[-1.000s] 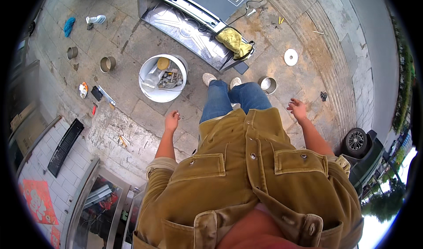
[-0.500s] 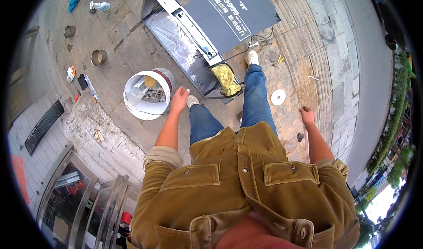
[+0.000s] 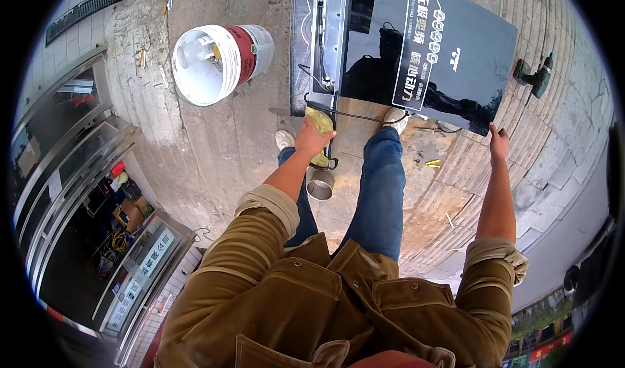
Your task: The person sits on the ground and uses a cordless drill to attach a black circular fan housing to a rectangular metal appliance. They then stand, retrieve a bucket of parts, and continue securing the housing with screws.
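Note:
A large metal appliance, which looks like a range hood, lies on the pavement with a glossy dark panel (image 3: pixel 371 75) spread to its right. My left hand (image 3: pixel 310 137) is closed over a yellow cloth (image 3: pixel 321 119) at the near end of its metal frame (image 3: pixel 332 36). Part of the cloth hides beneath my fingers. At the panel's near right corner, my right hand (image 3: pixel 499 144) grips the edge with bent fingers. A black cable (image 3: pixel 364 116) runs from the frame along the panel's near edge.
A white bucket (image 3: pixel 189 85) with a red label holds scraps at the left. A round metal ring (image 3: pixel 320 184) stands between my feet. A green cordless drill (image 3: pixel 539 80) lies right of the panel. Yellow pieces (image 3: pixel 433 163) lie on the paving near my right foot. Glass doors (image 3: pixel 78 127) line the left.
My left hand has gone from beside the bucket to the yellow cloth. My right hand, free before, now holds the panel's corner. My view has turned, and the appliance appears further right.

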`<action>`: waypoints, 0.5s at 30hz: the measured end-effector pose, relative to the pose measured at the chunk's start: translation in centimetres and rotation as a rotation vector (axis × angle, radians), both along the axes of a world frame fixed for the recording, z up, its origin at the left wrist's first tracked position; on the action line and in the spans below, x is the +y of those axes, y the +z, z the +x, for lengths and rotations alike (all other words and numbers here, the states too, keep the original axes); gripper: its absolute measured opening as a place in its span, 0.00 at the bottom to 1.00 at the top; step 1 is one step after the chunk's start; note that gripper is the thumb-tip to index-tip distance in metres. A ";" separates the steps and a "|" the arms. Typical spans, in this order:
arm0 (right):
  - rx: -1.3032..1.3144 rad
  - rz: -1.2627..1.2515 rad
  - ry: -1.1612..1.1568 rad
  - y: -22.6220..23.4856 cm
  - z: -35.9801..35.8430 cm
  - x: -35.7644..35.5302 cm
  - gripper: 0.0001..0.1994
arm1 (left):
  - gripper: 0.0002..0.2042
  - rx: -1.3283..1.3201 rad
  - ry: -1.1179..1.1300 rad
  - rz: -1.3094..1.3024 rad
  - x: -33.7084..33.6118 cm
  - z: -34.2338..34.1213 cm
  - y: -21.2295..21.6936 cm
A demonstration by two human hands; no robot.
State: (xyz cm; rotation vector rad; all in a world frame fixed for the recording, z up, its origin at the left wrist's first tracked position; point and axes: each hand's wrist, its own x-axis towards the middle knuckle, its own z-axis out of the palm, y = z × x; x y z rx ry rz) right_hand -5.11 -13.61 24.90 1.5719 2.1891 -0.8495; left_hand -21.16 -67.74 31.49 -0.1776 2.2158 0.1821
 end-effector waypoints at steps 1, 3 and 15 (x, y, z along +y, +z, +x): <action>0.003 -0.057 -0.017 -0.7 -1.0 0.9 0.37 | 0.52 0.030 0.041 -0.035 0.8 0.2 -0.3; -0.009 0.047 -0.032 -3.5 -0.9 3.2 0.36 | 0.53 0.065 0.102 -0.045 2.3 0.4 -1.4; 0.315 -0.409 -0.399 -8.9 -2.1 5.4 0.25 | 0.53 0.043 0.141 -0.106 2.0 -0.6 -2.2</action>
